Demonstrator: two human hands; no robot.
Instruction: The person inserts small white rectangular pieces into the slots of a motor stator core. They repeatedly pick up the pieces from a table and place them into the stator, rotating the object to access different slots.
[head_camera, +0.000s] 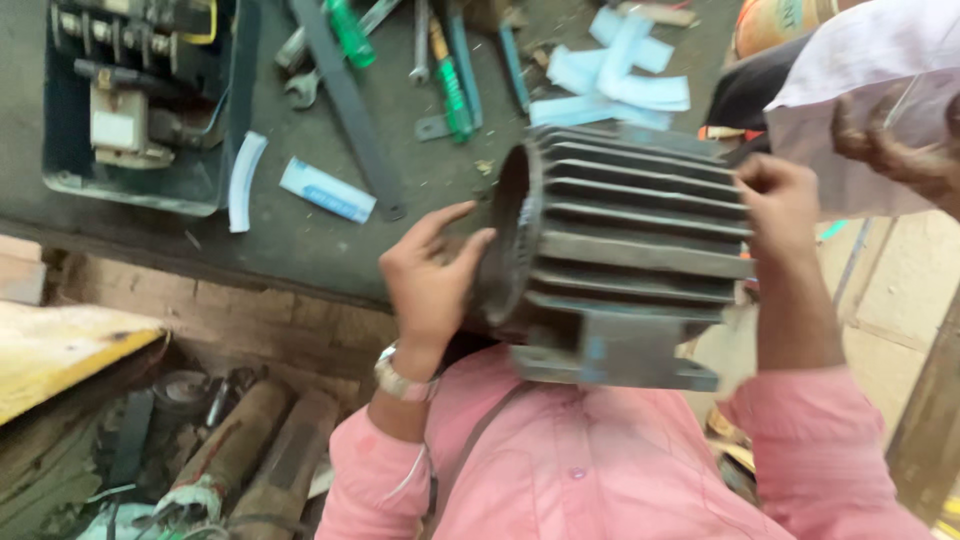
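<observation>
A grey finned motor housing (640, 250) with a flat mounting foot is held up in front of my pink shirt, lying on its side with its open end facing left. My left hand (432, 282), with a wristwatch on it, grips the dark round rim of that open end. My right hand (782, 208) holds the opposite end of the housing, fingers curled around the fins. Both hands carry its weight above the edge of the dark workbench (300, 240).
The workbench holds green-handled screwdrivers (452, 90), spanners (305, 85), white paper strips (615, 70), a blue-and-white tube (327, 190) and a teal box of electrical parts (135, 90). Another person's hand (895, 150) holds white material at top right. Old cylinders (235, 450) lie under the bench.
</observation>
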